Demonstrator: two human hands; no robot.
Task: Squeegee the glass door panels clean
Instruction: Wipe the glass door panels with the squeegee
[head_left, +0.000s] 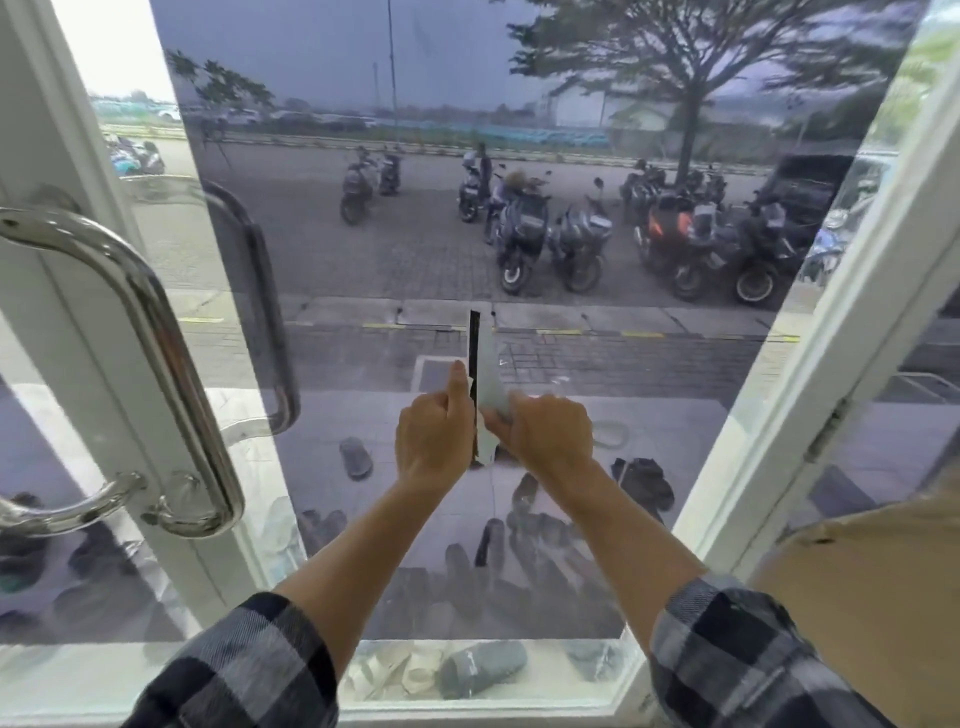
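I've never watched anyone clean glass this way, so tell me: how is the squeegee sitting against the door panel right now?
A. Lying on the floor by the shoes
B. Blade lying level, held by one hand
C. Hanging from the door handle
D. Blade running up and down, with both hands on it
D: the squeegee stands with its dark blade vertical on the glass panel, the left hand and right hand both gripping it.

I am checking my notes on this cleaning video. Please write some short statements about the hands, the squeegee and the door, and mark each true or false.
1. Both hands hold the squeegee. True: left hand, right hand.
2. The squeegee blade stands vertical. True.
3. The door handle is on the right side. False: it is on the left.
4. The person wears gloves. False: the hands are bare.
5. Motorcycles are parked outside. True.
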